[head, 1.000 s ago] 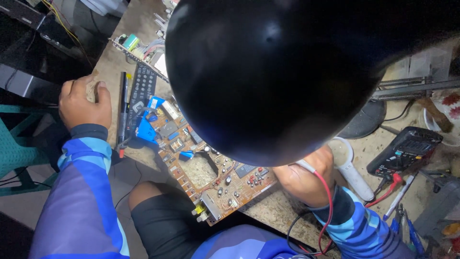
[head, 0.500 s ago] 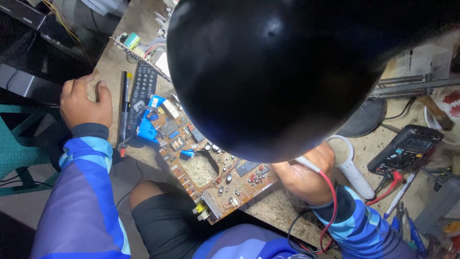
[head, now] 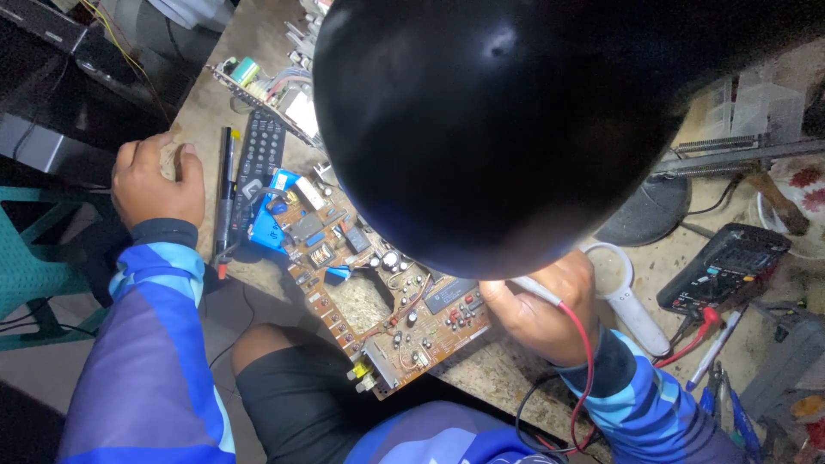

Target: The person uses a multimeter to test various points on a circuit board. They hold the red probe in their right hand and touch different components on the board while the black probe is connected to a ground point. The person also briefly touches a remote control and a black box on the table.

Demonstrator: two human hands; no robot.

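Brown circuit board [head: 378, 301] lies flat on the workbench [head: 481, 369], its near corner overhanging the bench edge above the person's lap; right hand [head: 541, 314] rests at the board's right edge, fingers pinched shut around a white probe [head: 537, 292] with a red lead [head: 589, 369] running back over the wrist; probe tip hidden under the big black round lamp shade [head: 516, 129] that blocks the view just above the grip; white-rimmed magnifier [head: 623, 296] just right of that hand; black multimeter [head: 726, 271] further right, red plug at its near end; pens and small tools beyond it, near the bench edge; left hand [head: 159, 185] well left of the board, curled closed on the bench corner, thumb on top, whether anything is inside I cannot tell; black remote control [head: 258, 159] and a slim dark pen-like tool [head: 225, 193] between that hand and the board; blue component [head: 271, 219] at the board's left end; second smaller board [head: 266, 90] with wires beyond the remote; teal plastic chair [head: 34, 275] below the left arm.
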